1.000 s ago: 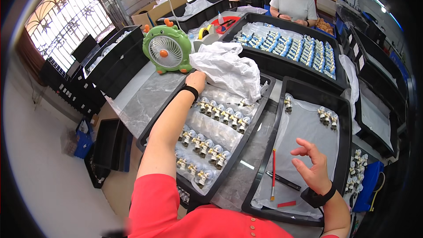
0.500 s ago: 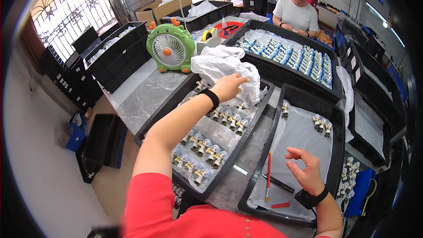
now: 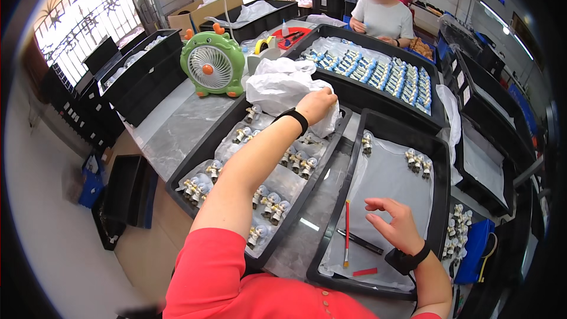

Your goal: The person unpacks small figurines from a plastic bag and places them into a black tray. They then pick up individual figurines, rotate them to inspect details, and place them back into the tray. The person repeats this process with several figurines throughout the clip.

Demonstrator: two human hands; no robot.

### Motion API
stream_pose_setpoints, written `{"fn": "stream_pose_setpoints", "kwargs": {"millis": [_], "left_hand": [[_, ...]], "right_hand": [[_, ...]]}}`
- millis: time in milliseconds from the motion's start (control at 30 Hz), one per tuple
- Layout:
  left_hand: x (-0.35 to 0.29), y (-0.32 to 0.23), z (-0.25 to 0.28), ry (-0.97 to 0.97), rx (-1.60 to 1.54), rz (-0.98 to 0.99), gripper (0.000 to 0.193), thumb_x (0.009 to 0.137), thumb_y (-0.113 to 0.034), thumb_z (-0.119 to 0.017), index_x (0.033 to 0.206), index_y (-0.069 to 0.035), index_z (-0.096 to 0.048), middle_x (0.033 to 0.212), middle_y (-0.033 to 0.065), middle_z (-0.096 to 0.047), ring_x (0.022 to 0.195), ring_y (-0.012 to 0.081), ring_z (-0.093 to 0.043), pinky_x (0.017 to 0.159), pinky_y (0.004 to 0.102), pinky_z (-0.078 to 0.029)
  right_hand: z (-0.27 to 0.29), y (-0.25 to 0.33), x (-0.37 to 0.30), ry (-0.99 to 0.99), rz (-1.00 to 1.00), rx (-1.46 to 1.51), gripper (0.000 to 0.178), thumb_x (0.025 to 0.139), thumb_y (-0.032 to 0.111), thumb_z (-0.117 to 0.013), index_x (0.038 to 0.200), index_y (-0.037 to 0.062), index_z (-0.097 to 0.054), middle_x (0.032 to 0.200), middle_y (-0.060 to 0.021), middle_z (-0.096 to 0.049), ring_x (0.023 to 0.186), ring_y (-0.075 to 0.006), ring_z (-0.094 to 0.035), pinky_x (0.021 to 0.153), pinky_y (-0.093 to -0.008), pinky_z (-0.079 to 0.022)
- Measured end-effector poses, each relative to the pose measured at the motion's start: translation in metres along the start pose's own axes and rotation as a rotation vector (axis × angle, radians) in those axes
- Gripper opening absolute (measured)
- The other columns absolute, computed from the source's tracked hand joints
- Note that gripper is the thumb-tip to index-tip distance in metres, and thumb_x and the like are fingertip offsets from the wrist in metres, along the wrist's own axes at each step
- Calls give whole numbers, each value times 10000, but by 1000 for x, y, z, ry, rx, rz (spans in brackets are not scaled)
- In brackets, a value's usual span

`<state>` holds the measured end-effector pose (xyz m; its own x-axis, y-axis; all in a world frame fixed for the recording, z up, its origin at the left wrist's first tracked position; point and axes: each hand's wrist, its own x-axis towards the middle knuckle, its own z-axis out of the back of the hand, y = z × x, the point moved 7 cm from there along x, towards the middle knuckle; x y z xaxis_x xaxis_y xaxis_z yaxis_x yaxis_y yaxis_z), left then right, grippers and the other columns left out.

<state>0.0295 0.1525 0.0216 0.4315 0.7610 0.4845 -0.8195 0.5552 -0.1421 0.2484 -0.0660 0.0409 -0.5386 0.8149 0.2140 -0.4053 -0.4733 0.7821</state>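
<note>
My left hand [image 3: 314,106] reaches over the far end of the left black tray [image 3: 276,254], its fingers closed on a crumpled white liner sheet [image 3: 274,85]. Below that arm, rows of small figurines [image 3: 271,207] in white, grey and gold lie on pale liner; my forearm hides some of them. My right hand [image 3: 397,224] hovers over the right black tray [image 3: 440,201], thumb and fingers apart, holding nothing. In that tray, a red-handled brush [image 3: 347,233], a black pen-like tool [image 3: 361,242] and a red strip [image 3: 365,272] lie near the hand. Several figurines [image 3: 418,163] stand toward its far end.
A green animal-shaped fan [image 3: 212,64] stands at the left of the table. Behind the trays, another black tray [image 3: 384,111] holds many blue-and-white pieces. A person in a white shirt [image 3: 384,20] sits beyond it. More figurines [image 3: 456,230] and a blue bin [image 3: 475,254] are at the right.
My left hand has shifted slightly on the white sheet, which is drawn back lower over the tray's far end. The view has moved a little right. My right hand keeps its pose.
</note>
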Motion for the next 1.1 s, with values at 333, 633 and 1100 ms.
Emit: {"fn": "stream_pose_setpoints", "kwargs": {"millis": [333,633,1100], "left_hand": [[-14,-19,68,-136,-133,-19,299,733,-9,-582,1022,-76,-618,1164,150,-541,893,325,-607,799,371,-495],[-86,-14,136,-63,-863,533,310,812,-63,-580,1114,6,-559,979,85,-590,687,124,-624,616,238,-493],[-135,64,118,-193,-698,876,222,774,-31,-582,990,4,-617,833,53,-612,647,99,-596,548,193,-468]], "right_hand": [[2,-77,11,-22,-295,94,286,789,135,-610,1038,-5,-620,936,-149,-650,872,-254,-633,782,-316,-490],[79,-174,76,-166,-329,-855,561,709,16,-539,1255,106,-452,1234,-123,-463,1160,-336,-426,947,-510,-351],[71,-200,73,-78,-315,-955,481,666,-28,-584,1110,131,-488,1112,-111,-497,1108,-322,-464,903,-495,-355]]}}
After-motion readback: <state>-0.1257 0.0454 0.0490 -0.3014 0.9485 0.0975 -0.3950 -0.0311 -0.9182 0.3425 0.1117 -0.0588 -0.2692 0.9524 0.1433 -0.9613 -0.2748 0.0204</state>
